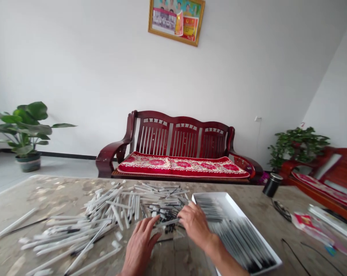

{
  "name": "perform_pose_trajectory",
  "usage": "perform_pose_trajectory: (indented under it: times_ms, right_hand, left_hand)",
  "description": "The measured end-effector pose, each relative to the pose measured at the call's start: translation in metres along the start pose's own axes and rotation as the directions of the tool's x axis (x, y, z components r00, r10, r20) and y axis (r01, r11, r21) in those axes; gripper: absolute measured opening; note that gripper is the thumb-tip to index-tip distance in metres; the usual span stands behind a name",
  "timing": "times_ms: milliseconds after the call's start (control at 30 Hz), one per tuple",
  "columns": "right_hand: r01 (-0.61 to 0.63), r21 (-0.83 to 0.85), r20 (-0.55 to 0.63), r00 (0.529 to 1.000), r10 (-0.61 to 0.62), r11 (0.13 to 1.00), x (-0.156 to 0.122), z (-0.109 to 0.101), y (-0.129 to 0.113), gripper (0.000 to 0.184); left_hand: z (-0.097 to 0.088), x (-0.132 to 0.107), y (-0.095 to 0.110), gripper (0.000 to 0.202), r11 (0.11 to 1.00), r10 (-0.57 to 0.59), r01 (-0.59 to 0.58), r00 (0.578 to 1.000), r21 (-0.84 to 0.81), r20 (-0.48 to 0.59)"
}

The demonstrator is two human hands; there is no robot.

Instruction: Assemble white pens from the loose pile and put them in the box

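Observation:
My right hand (195,224) pinches one end of a clear pen (170,222), held level above a small heap of black pen caps (170,229). Close to the pen's other end is my left hand (140,243), its thumb and forefinger apart, holding nothing that I can see. White pen barrels (64,241) lie loose left of my hands, with more barrels and thin dark refills (159,189) beyond. Under my right forearm stands a white box (242,214) with rows of clear, dark-cored pens (242,241) in it.
On the table's (277,234) right are a black cylindrical can (273,184), a coiled black cable (281,211), a red-and-clear plastic packet (310,226) and a long white strip (334,222). A red wooden sofa (185,142) stands beyond. Potted plants (29,134) flank it.

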State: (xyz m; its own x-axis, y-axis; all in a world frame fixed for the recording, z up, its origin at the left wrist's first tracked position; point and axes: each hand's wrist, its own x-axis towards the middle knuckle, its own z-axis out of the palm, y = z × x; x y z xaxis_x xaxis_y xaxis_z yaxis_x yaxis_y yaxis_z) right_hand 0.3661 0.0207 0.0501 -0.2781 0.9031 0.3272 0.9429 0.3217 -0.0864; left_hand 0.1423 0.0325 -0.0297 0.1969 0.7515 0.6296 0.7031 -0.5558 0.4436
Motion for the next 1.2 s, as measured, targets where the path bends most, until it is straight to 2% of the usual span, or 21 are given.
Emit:
perform_pose_trajectory:
  times_ms: [67,167,233,300,400,500,700,800,867,933,1000,1067,1200]
  right_hand:
    - [-0.135,-0.03,-0.026,0.991,0.135,0.99,-0.006,-0.006,0.038,0.016]
    - [-0.363,-0.159,-0.037,0.931,0.362,0.918,-0.017,-0.013,0.1,0.018]
    - [-0.431,-0.236,-0.017,0.898,0.44,0.871,-0.025,-0.014,0.133,0.018]
    - [-0.448,-0.263,0.002,0.885,0.465,0.854,-0.031,-0.011,0.152,0.017]
    - [-0.44,-0.272,0.035,0.885,0.465,0.856,-0.033,-0.002,0.163,0.016]
    - [-0.417,-0.271,0.055,0.893,0.447,0.868,-0.03,0.007,0.162,0.017]
    - [-0.328,-0.284,0.079,0.928,0.363,0.901,-0.029,0.016,0.173,0.023]
    - [-0.311,-0.321,0.056,0.937,0.345,0.895,-0.024,0.019,0.178,0.027]
    - [-0.316,-0.284,0.023,0.942,0.336,0.905,-0.016,0.021,0.166,0.029]
    - [-0.308,-0.168,0.011,0.949,0.314,0.936,-0.004,0.024,0.135,0.03]
    - [-0.272,0.008,0.042,0.961,0.272,0.962,0.009,0.028,0.084,0.03]
    - [-0.214,0.156,0.114,0.974,0.197,0.964,0.024,0.034,0.022,0.025]
    - [-0.13,0.21,0.202,0.976,0.088,0.969,0.053,0.052,-0.094,0.019]
  left_hand:
    - [-0.004,0.0,-0.004,0.035,0.997,-0.08,0.08,0.993,-0.004,-0.081]
    - [-0.011,0.001,-0.015,0.032,0.977,-0.211,0.207,0.968,-0.05,-0.133]
    - [-0.014,0.002,-0.022,0.033,0.948,-0.315,0.305,0.942,-0.09,-0.118]
    - [-0.017,0.002,-0.028,0.033,0.907,-0.416,0.408,0.906,-0.104,-0.08]
    - [-0.021,0.004,-0.033,0.031,0.847,-0.529,0.529,0.848,-0.05,0.009]
    - [-0.025,0.004,-0.032,0.031,0.822,-0.569,0.569,0.817,0.031,0.098]
    - [-0.03,0.005,-0.018,0.028,0.859,-0.511,0.502,0.834,0.098,0.207]
    - [-0.039,0.004,-0.018,0.027,0.867,-0.499,0.487,0.846,0.108,0.187]
    - [-0.047,0.002,-0.023,0.027,0.867,-0.498,0.491,0.856,0.081,0.138]
    - [-0.056,-0.004,-0.032,0.028,0.855,-0.519,0.518,0.854,0.025,0.045]
    - [-0.062,-0.012,-0.043,0.029,0.838,-0.545,0.541,0.835,-0.07,-0.073]
    - [-0.065,-0.021,-0.053,0.031,0.823,-0.565,0.535,0.806,-0.189,-0.178]
    - [-0.066,-0.034,-0.064,0.037,0.795,-0.595,0.497,0.751,-0.347,-0.286]
